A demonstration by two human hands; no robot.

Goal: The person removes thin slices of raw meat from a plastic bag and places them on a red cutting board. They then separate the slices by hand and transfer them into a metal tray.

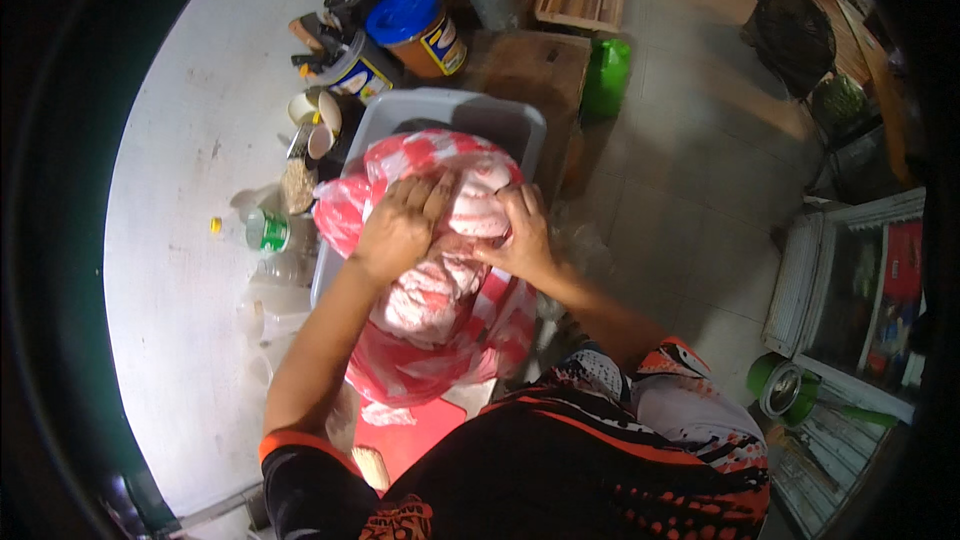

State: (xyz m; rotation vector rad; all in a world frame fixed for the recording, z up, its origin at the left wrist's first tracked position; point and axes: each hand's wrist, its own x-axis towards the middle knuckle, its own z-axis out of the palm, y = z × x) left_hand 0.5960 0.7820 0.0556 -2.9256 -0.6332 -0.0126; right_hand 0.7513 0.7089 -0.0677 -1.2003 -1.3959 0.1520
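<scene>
Pale pink pieces of what looks like raw, fatty meat (429, 304) lie in a red-and-white checked plastic bag (420, 379). The bag's mouth is spread open, and it rests in and over a grey plastic tub (525, 116). My left hand (403, 225) lies across the meat with its fingers close together; its thumb and grip are hidden. From the other side, my right hand (523, 236) grips the edge of the upper meat piece (480, 206) between thumb and fingers.
Beyond the tub stand a blue-lidded jar (409, 22) and a container of knives (352, 67). Cups (321, 141) and a cut plastic bottle (268, 230) line the left, by a white wall panel (180, 187). A red board (412, 431) lies near my body. A green container (606, 79) sits far right.
</scene>
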